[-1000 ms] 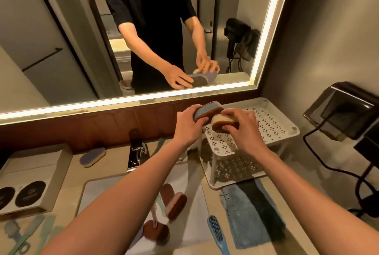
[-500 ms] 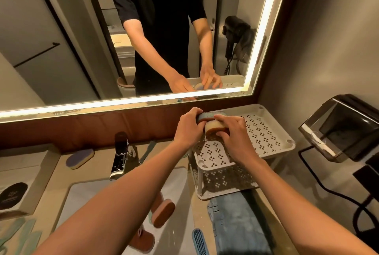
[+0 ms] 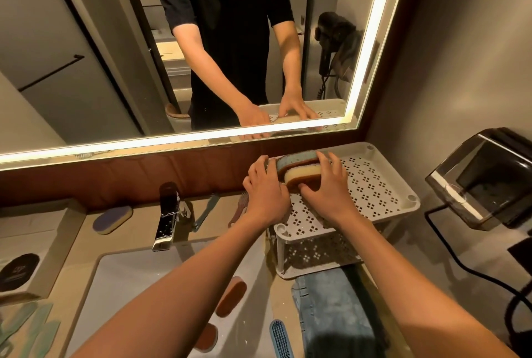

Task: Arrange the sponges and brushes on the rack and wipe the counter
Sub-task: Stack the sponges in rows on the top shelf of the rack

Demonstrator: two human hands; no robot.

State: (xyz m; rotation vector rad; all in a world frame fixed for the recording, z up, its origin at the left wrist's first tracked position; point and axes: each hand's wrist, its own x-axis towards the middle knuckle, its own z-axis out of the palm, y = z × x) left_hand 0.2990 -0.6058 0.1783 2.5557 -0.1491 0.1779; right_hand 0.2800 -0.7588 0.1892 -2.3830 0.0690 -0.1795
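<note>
Sponges on the rack (image 3: 374, 185) top shelf, far left corner: left grip (image 3: 266, 196) curls round the blue sponge (image 3: 296, 159) at its left end; right grip (image 3: 328, 188) pinches the yellow sponge (image 3: 302, 175) just nearer. Likely light, soft and compressible; best held lightly across the long sides.

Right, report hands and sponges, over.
Left hand holds blue sponge, right hand grips yellow sponge, both on edge on rack top shelf. Brown sponge in sink, blue brush unracked. Nothing in the way.

Two sponges (image 3: 302, 176) atop rack (image 3: 374, 185), right of sink (image 3: 129, 285), likely cloth (image 3: 331, 314) in front
</note>
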